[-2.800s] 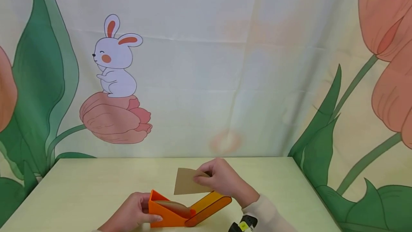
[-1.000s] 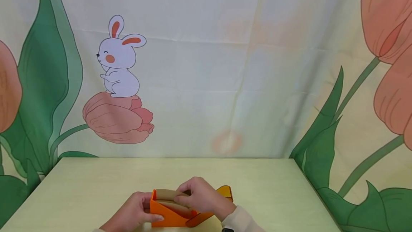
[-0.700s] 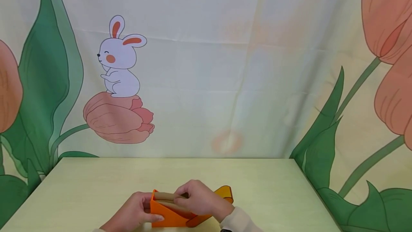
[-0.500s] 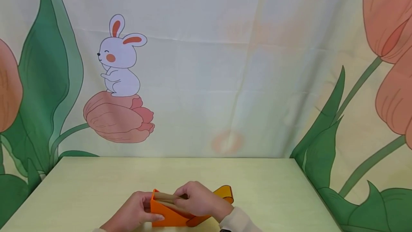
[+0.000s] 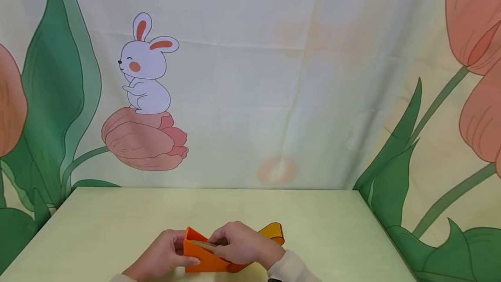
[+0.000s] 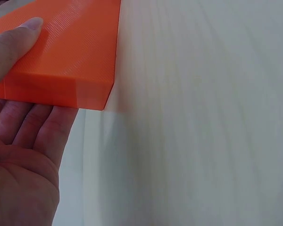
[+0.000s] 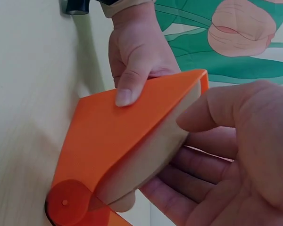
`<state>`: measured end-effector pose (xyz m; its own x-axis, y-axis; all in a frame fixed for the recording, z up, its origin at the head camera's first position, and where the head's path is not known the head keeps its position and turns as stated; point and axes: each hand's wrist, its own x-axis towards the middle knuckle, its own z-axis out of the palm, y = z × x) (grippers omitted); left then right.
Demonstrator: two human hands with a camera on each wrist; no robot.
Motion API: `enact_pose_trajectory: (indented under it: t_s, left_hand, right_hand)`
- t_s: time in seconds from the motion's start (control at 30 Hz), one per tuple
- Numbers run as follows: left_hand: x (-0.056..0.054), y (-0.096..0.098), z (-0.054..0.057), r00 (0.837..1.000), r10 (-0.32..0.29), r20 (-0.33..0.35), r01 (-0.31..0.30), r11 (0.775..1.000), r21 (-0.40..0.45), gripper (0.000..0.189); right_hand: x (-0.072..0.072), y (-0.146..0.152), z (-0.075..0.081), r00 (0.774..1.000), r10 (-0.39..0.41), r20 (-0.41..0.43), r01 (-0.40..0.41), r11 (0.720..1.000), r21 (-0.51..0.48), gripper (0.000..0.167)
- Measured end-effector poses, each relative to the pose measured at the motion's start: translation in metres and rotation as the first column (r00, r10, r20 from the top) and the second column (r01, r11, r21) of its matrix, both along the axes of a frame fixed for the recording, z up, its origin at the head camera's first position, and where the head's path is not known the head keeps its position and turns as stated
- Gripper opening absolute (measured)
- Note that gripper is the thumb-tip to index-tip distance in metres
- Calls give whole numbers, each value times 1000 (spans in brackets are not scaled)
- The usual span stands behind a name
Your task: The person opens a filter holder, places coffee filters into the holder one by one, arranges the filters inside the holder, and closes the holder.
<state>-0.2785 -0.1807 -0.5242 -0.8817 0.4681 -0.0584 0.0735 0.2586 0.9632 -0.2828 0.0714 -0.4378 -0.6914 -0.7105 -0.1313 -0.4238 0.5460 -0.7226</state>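
Note:
An orange wedge-shaped box (image 5: 205,261) stands near the front edge of the table. My left hand (image 5: 164,253) grips its left end, with the thumb on the near face and the fingers behind, as the left wrist view also shows. Brown paper sheets (image 7: 153,150) sit inside the box, little of them above the slanted edge in the head view. My right hand (image 5: 242,243) is at the box's opening and pinches the brown paper between thumb and fingers. A see-through amber lid (image 5: 274,232), hinged at the low right corner, is swung out behind the right wrist.
The pale table (image 5: 117,216) reaches back to a cloth backdrop (image 5: 250,99) printed with a rabbit and tulips. A dark watch-like band (image 5: 275,280) is on the right wrist.
My right hand has brought a brown sheet down and leftward into the box, and the paper has sunk lower in it. My left hand keeps its grip. The view has shifted slightly.

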Motion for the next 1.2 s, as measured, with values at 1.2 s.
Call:
enact_pose_trajectory:
  t_s: [1.2]
  left_hand:
    - [3, 1, 4, 1000, 30, 3, -30, 999, -15, 47]
  right_hand:
    - [7, 29, 24, 914, -55, -402, 98, 991, 88, 24]
